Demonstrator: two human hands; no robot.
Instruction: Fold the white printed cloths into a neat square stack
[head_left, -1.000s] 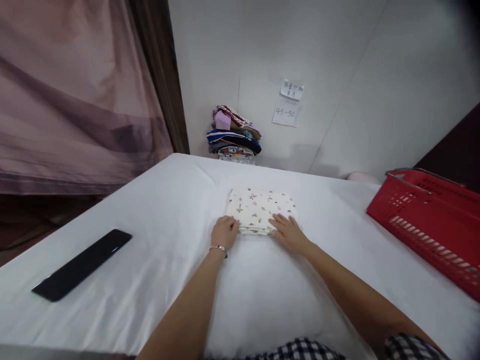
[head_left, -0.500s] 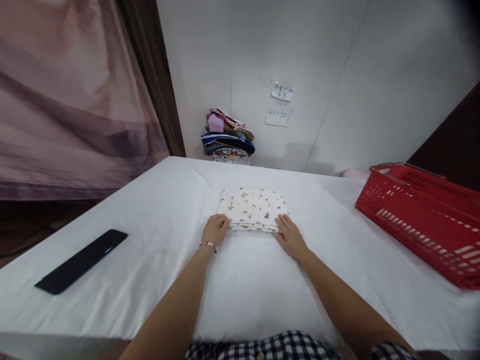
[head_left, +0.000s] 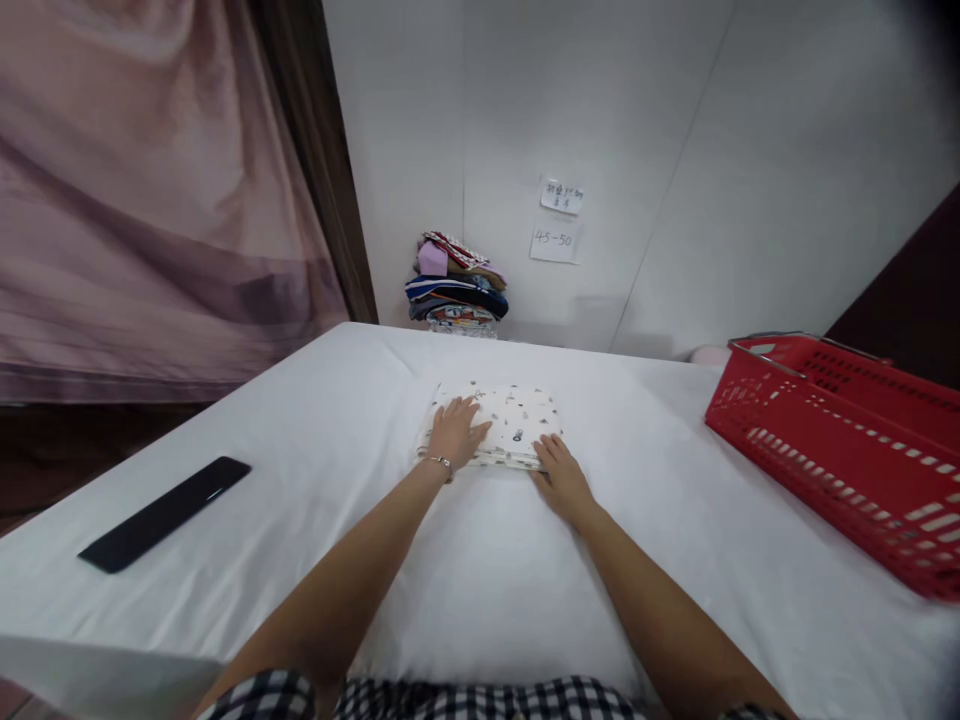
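A folded white cloth with small printed figures [head_left: 521, 420] lies on the white-covered table [head_left: 315, 480], a little beyond its middle. My left hand [head_left: 457, 432] rests flat on top of the cloth's left half, fingers spread, a thin bracelet at the wrist. My right hand [head_left: 559, 470] lies at the cloth's near right corner, fingers stretched out against its edge. Neither hand holds anything.
A red plastic basket [head_left: 840, 430] stands at the table's right side. A long black flat object [head_left: 165, 512] lies near the left edge. A stack of folded clothes [head_left: 457, 290] sits against the white wall behind the table. A pinkish curtain [head_left: 150, 200] hangs at the left.
My left hand has slid from the cloth's near left edge up onto its top. The right hand stays at the near right corner. The camera view shifted slightly.
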